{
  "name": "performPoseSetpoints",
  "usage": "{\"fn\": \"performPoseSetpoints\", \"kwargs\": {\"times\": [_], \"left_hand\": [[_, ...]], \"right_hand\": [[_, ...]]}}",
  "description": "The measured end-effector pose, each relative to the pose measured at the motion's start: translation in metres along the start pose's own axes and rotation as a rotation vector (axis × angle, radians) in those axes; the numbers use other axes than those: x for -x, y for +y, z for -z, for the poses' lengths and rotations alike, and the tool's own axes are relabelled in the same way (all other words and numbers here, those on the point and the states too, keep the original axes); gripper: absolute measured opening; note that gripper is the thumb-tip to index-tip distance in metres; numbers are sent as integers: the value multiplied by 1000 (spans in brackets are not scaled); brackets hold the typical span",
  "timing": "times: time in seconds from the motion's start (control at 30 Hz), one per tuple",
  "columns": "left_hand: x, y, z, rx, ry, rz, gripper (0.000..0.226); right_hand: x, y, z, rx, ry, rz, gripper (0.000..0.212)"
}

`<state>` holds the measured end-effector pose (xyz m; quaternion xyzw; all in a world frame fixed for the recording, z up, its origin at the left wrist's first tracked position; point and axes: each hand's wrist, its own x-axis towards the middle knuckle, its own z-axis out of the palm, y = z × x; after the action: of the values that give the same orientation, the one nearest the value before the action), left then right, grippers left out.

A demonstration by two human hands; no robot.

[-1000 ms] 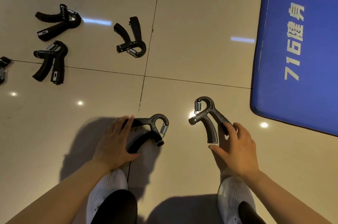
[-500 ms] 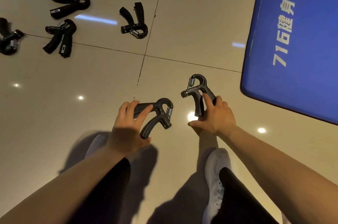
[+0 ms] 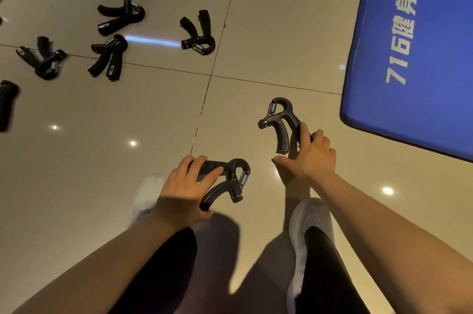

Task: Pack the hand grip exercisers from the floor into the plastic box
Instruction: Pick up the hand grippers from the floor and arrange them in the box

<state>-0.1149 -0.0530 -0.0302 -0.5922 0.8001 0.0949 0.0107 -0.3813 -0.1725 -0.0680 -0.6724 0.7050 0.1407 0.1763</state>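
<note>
L hand point(image 3: 183, 185) gripped a gripper point(image 3: 225, 180): fingers curled over its upper handle, thumb under near the lower handle, spring end pointing right. Whether it was off the floor point(image 3: 256, 32) or still touching, couldn't tell. R hand point(image 3: 311, 153) held a 2nd gripper point(image 3: 280, 121) by its right handle w/ fingers wrapped round it, thumb stretched out to the left below the free handle; spring end pointed up, away from the person. The two were near each other but apart, w/ the tile seam running btwn and to the left of them.

Further off, upper left on the tiles, more grippers lay loose: one point(image 3: 198, 33) just left of the seam, one point(image 3: 119, 15) top left, one point(image 3: 108, 57) below that across a grout line, another point(image 3: 42, 60) further left, blurred. At the left edge a dark blurred shape, prob. another one, couldn't tell.

Blue mat point(image 3: 414, 57) w/ white "716" and characters lay at the right, near the R hand but not touching. White shoes below the hands: left point(image 3: 147, 194) partly behind the L wrist, right point(image 3: 311, 221) under the R forearm; dark trousers above both.
</note>
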Motion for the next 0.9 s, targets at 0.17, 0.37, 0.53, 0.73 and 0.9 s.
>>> {"fn": "performPoseSetpoints", "kwargs": {"times": [0.17,0.37,0.53,0.73,0.9], "left_hand": [[-11,4,-3,-12,-6,32,91],[-18,0,1,-15,-20,-5,100],[-10,16,45,-177,104,-107,93],[41,62,123,-278,262,-116,98],[111,135,188,-268,423,-138,98]], "right_hand": [[-19,-13,9,-30,-12,-33,115],[-8,-5,21,-116,-67,-11,109],[31,19,54,-76,48,91,102],[130,49,106,-126,199,133,87],[257,104,152,-110,371,336,102]]}}
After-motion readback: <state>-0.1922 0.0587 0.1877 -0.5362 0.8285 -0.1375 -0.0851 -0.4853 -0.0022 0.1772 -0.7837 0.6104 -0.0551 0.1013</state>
